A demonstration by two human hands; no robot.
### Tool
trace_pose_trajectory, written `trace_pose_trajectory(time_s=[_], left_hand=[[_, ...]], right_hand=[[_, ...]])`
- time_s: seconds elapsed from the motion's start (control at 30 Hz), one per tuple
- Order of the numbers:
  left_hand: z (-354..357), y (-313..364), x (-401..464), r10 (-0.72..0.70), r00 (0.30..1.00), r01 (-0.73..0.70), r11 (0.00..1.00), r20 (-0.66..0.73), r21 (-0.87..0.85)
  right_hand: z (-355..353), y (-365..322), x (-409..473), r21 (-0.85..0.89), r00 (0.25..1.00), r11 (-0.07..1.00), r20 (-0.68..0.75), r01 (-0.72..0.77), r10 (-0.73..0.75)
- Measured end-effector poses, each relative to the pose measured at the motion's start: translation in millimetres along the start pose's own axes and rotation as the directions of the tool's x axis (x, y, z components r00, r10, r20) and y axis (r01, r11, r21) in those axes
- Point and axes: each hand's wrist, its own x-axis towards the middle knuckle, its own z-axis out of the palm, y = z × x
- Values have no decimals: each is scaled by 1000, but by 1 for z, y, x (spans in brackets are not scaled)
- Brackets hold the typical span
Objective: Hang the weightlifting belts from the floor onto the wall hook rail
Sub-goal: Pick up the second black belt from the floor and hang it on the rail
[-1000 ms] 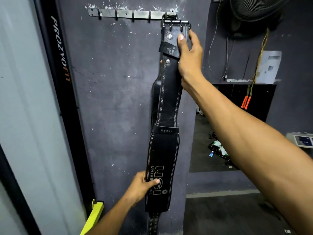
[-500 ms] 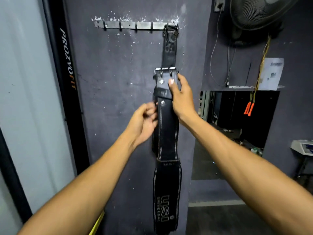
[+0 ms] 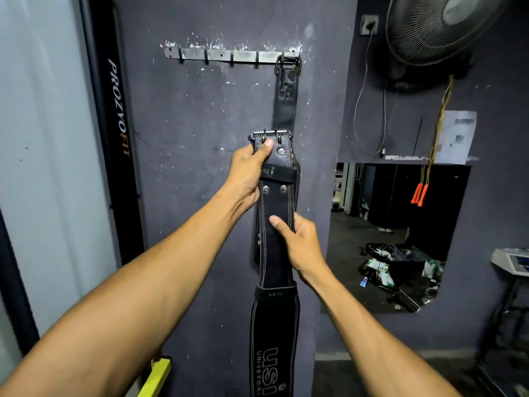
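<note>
While both bare arms reach up at the dark wall (image 3: pixel 177 167), the left hand (image 3: pixel 248 173) grips the buckle end of a black belt (image 3: pixel 276 242), thumb pressed over the front just under the metal buckle (image 3: pixel 271 134) and fingers (image 3: pixel 259 156) wrapped round the left edge. The right hand (image 3: pixel 300 245) clamps the same belt lower down, thumb across the stitched front face, the other fingers hidden behind the right edge. So both hands are clenched on this belt.

It hangs upright between the hands, close against the wall, and its wide padded part with white lettering runs down out of the bottom of the view. Its buckle sits well below the rail (image 3: pixel 229 55), not on any hook.

A second, narrower strap (image 3: pixel 286 96) already hangs from the rightmost hook of the rail by its ring and drops straight down behind the held belt's buckle. The other hooks to the left are bare. The rail is a metal strip screwed to the wall, with chipped white paint around it.

Left of the wall stands a black upright (image 3: pixel 117 116) with white and orange lettering, and a yellow piece (image 3: pixel 156 376) shows near the bottom edge. At upper right a fan (image 3: pixel 438 27) is mounted with cords trailing down, and orange handles (image 3: pixel 418 194) dangle beside an opening that shows clutter on the floor (image 3: pixel 357 245).
</note>
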Motion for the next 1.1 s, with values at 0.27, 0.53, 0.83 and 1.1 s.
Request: trace_pose_trajectory(time_s=[0.27,0.53,0.83,1.1], left_hand=[[3,35,12,88,996,-86,995,26,-42],[3,51,19,145,989,-144,988,14,-47],[4,34,17,150,988,-147,984,-32,102],[-3,-10,24,256,965,-226,923,-61,310]], right_hand=[[-19,40,-36,-89,934,978,293,-189,207],[-31,75,-72,7,943,977,263,-215,205],[-41,75,-49,-47,920,968,301,-248,250],[-13,-50,96,16,987,989,-69,149,-148]])
